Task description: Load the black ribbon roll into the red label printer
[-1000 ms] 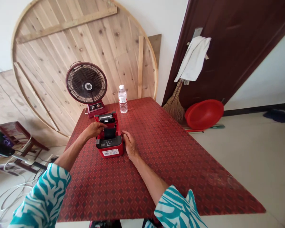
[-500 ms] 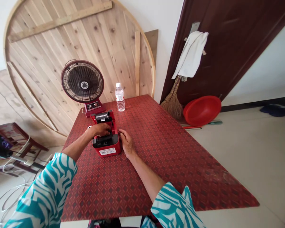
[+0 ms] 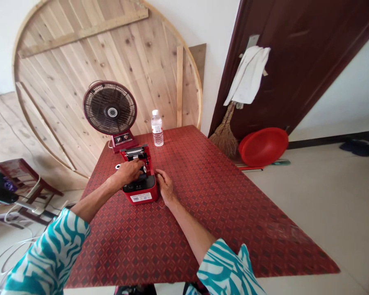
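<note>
A red and black label printer [image 3: 141, 196] stands on the table with its lid raised at the back and a white sticker on its front. My left hand [image 3: 130, 171] reaches into the open top, fingers curled around a dark roll [image 3: 144, 169] whose round end shows a white ring. The hand covers most of that roll. Against the printer's right side, my right hand [image 3: 166, 187] grips the edge with bent fingers. Left of the printer, partly behind my left hand, a small white ring-shaped end [image 3: 117, 166] shows.
A maroon fan [image 3: 110, 110] and a water bottle [image 3: 157, 129] stand behind the printer on the red patterned table [image 3: 221, 213]. A round wooden board [image 3: 160, 78] leans on the wall. Right lie a broom [image 3: 225, 137] and red basin [image 3: 264, 146]; left, a chair [image 3: 27, 180] and cables.
My left hand has risen slightly inside the printer, and the roll's white-ringed end now shows beside its fingers. My right hand stays at the printer's side. The view has shifted a little.
</note>
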`<state>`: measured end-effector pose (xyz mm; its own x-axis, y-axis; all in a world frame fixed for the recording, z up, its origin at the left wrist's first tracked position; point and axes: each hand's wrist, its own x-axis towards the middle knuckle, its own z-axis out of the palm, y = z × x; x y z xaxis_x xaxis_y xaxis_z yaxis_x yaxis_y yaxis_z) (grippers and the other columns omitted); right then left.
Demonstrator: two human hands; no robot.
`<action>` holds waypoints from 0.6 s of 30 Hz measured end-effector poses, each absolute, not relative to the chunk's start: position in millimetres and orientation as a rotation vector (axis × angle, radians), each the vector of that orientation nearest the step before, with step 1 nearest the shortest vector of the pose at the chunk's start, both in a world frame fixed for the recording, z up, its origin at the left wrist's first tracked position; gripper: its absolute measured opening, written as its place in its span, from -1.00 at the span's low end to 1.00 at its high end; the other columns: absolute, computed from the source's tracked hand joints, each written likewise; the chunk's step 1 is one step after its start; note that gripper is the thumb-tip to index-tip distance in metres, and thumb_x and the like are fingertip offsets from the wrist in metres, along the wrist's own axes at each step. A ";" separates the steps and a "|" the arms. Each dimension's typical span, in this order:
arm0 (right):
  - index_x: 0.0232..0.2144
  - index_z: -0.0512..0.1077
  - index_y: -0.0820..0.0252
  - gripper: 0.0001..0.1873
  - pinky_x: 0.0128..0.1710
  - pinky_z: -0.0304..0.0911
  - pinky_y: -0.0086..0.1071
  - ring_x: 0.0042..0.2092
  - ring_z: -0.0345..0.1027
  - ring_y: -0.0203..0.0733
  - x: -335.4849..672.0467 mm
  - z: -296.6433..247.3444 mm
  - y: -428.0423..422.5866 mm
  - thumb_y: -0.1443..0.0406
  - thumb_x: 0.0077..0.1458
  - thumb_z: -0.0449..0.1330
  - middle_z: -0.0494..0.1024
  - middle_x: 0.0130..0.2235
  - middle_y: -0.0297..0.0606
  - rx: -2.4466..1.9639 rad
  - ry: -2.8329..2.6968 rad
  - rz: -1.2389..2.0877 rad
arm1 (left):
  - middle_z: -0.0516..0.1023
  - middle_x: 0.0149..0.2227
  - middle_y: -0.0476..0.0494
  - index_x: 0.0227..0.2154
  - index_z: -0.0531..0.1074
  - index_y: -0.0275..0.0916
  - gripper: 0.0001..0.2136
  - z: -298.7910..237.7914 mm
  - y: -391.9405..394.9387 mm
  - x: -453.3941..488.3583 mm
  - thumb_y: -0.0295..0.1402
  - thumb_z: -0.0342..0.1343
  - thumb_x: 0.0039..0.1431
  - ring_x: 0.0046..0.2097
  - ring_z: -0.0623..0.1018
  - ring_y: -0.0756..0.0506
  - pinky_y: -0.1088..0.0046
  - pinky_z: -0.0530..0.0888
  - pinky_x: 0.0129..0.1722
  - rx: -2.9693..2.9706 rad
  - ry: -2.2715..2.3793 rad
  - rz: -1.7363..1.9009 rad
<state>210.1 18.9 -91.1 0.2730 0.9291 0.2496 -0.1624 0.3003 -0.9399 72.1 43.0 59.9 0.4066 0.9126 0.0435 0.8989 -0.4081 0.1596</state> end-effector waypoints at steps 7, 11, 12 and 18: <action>-0.16 0.49 0.07 -0.65 0.09 0.22 -0.16 0.00 0.40 -0.09 213.9 -86.2 14.1 0.10 0.07 0.08 0.58 -0.08 -0.25 -1.004 -1.007 0.913 | 0.49 -0.46 -0.03 -0.15 0.49 -0.22 -0.66 64.5 23.7 -18.5 -0.20 0.25 0.00 -0.49 0.41 0.01 0.53 0.34 -0.47 1.876 1.324 1.039; -0.16 0.49 0.10 -0.62 0.08 0.22 -0.13 0.00 0.40 -0.06 214.4 -85.6 13.1 0.07 0.05 0.10 0.58 -0.08 -0.22 -1.015 -0.999 0.934 | 0.54 -0.43 -0.05 -0.12 0.42 -0.25 -0.46 34.0 20.4 -65.0 -0.10 0.33 -0.16 -0.47 0.48 -0.02 0.48 0.41 -0.46 1.416 1.272 1.225; -0.16 0.49 0.10 -0.62 0.07 0.22 -0.13 -0.01 0.40 -0.05 214.2 -85.7 13.1 0.07 0.05 0.10 0.58 -0.09 -0.22 -1.011 -0.997 0.942 | 0.54 -0.42 -0.05 -0.12 0.41 -0.26 -0.46 23.4 21.4 -69.4 -0.09 0.34 -0.17 -0.46 0.49 -0.02 0.48 0.42 -0.45 1.371 1.279 1.244; -0.14 0.48 0.11 -0.60 0.08 0.21 -0.11 0.00 0.39 -0.04 214.1 -88.0 12.1 0.05 0.05 0.11 0.56 -0.05 -0.19 -1.032 -0.985 0.953 | 0.53 -0.48 -0.01 -0.22 0.44 -0.27 -0.50 -32.5 33.1 -59.0 -0.12 0.38 -0.24 -0.46 0.48 0.01 0.53 0.40 -0.42 1.324 1.259 1.241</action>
